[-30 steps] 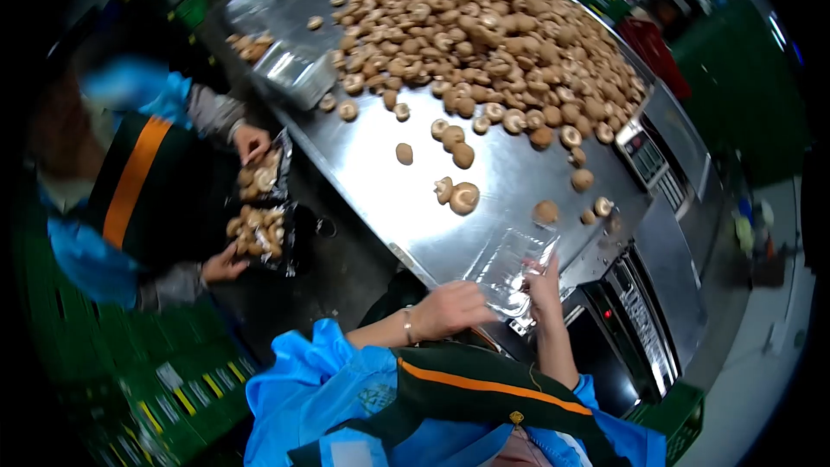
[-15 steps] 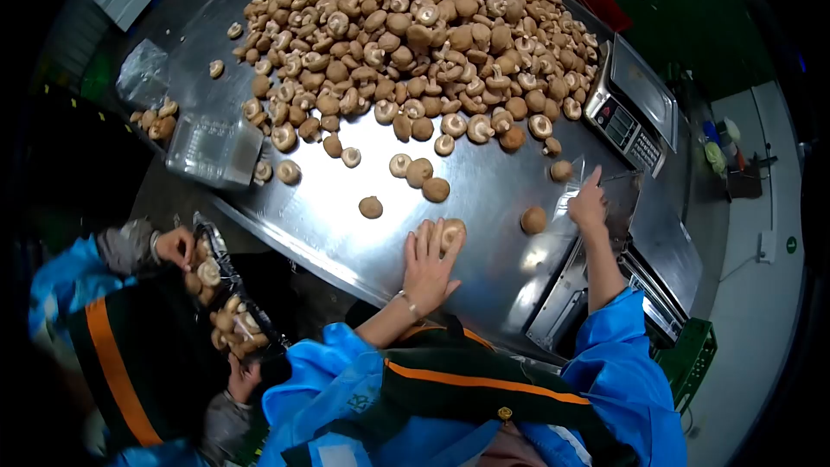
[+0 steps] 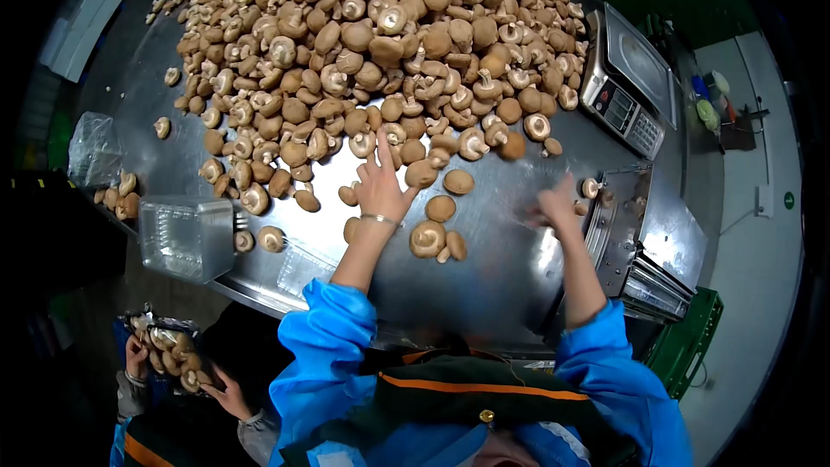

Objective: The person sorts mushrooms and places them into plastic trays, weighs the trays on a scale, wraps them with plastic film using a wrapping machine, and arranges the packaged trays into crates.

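Note:
Brown mushrooms form a large pile (image 3: 346,43) on the metal table (image 3: 493,268). My left hand (image 3: 380,188) reaches to the pile's near edge, fingers spread, touching or just above the mushrooms there. Just right of it lie several loose mushrooms, among them a large one (image 3: 427,239) with its underside up. My right hand (image 3: 553,205) is over the table's right part, blurred by motion, so its grip is hard to make out. Two small mushrooms (image 3: 590,188) lie to the right of that hand. A flat clear plastic tray (image 3: 298,266) rests near my left forearm.
Stacked clear trays (image 3: 186,238) stand at the table's left edge, near a clear plastic bag (image 3: 95,151). A digital scale (image 3: 624,112) is at the right, behind a metal wrapping machine (image 3: 666,233). At lower left, a co-worker's hands (image 3: 229,393) hold packed mushrooms (image 3: 177,359).
The view has shifted. My left hand has moved forward from the large mushroom to the pile; my right hand has drawn back from the machine's side. The clear tray is now by my left forearm.

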Motion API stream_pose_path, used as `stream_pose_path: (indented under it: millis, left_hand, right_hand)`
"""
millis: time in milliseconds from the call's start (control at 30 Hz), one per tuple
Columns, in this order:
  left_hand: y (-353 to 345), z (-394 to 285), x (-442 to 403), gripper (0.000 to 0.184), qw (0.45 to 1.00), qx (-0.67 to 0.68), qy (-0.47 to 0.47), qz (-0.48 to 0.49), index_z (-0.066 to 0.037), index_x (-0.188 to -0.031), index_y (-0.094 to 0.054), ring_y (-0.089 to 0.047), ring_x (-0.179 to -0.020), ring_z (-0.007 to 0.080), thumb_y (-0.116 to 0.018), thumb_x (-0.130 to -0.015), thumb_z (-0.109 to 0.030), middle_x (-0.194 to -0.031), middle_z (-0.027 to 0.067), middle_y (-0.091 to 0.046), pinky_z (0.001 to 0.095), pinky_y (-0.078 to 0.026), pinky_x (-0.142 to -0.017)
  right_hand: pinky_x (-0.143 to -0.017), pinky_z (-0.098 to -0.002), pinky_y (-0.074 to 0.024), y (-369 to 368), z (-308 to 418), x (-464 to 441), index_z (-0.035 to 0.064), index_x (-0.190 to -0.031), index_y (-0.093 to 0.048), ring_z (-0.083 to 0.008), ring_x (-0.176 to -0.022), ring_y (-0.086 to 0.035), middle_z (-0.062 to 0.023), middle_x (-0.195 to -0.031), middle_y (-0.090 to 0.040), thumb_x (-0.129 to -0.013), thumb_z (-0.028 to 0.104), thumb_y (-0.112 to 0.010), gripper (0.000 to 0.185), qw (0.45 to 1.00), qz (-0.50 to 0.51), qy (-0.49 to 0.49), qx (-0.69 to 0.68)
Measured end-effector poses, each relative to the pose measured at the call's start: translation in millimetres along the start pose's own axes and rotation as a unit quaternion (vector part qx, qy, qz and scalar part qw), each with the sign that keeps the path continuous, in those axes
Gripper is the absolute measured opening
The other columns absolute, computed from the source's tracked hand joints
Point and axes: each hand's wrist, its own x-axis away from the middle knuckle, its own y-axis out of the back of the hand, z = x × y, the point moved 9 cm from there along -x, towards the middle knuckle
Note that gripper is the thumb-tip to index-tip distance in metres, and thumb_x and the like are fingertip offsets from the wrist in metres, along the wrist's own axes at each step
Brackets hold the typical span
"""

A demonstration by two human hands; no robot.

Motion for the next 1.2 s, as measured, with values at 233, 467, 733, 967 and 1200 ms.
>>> stream_pose_path:
  millis: [233,467,733,967,1200]
  left_hand:
    - [-15,12,-71,0.103,0.853,0.52,-0.01,0.054,-0.005,-0.139,-0.007,-0.049,-0.107,0.0213,-0.077,-0.063,-0.012,-0.122,0.0177,-0.044,0.0312,-0.042,-0.088]
    - [41,-60,-78,0.098,0.914,0.35,-0.2,0.052,-0.011,-0.136,-0.024,-0.035,-0.122,0.0286,-0.08,-0.055,-0.014,-0.135,0.0187,-0.029,0.0372,-0.034,-0.099]
    - [5,-48,1,0.059,0.934,0.335,-0.125,0.02,-0.008,-0.121,-0.047,-0.051,-0.107,0.0256,-0.072,-0.067,-0.006,-0.129,0.0172,-0.039,0.0328,-0.043,-0.088]
    - [58,-15,53,0.06,0.98,0.171,-0.039,-0.093,-0.004,-0.126,-0.042,-0.034,-0.121,0.0318,-0.066,-0.076,-0.027,-0.127,0.0182,-0.041,0.0437,-0.028,-0.098]
    - [56,-197,141,0.083,0.93,0.032,-0.366,-0.006,-0.018,-0.129,-0.041,-0.022,-0.124,0.0401,-0.076,-0.056,-0.038,-0.136,0.0176,-0.026,0.0528,-0.02,-0.098]
  right_hand:
    - [-0.065,-0.0313,-0.0493,-110,94,-1,0.0101,-0.137,0.009,-0.0333,-0.094,-0.051,-0.0275,-0.122,-0.036,-0.065,-0.007,-0.042,0.09,0.947,0.027,0.148,-0.285]
    - [-0.082,-0.0324,-0.0441,-168,88,-39,0.0153,-0.138,0.004,-0.0274,-0.112,-0.039,-0.0139,-0.131,-0.026,-0.069,-0.003,-0.045,0.086,0.86,0.136,0.129,-0.475]
    - [-0.069,-0.0432,-0.0554,-128,14,-8,0.0072,-0.119,-0.039,-0.0255,-0.086,-0.06,-0.0111,-0.1,-0.055,-0.087,0.001,-0.04,0.033,0.888,0.23,-0.022,-0.397]
    - [-0.076,-0.0518,-0.0522,-95,-29,38,0.0078,-0.122,-0.035,-0.0341,-0.104,-0.054,-0.0163,-0.113,-0.05,-0.088,-0.001,-0.038,0.035,0.834,0.268,-0.08,-0.475]
    - [-0.08,-0.0534,-0.0493,-28,-23,100,0.0119,-0.127,-0.026,-0.0316,-0.107,-0.051,-0.0162,-0.121,-0.043,-0.089,0.001,-0.039,0.041,0.789,0.244,0.001,-0.564]
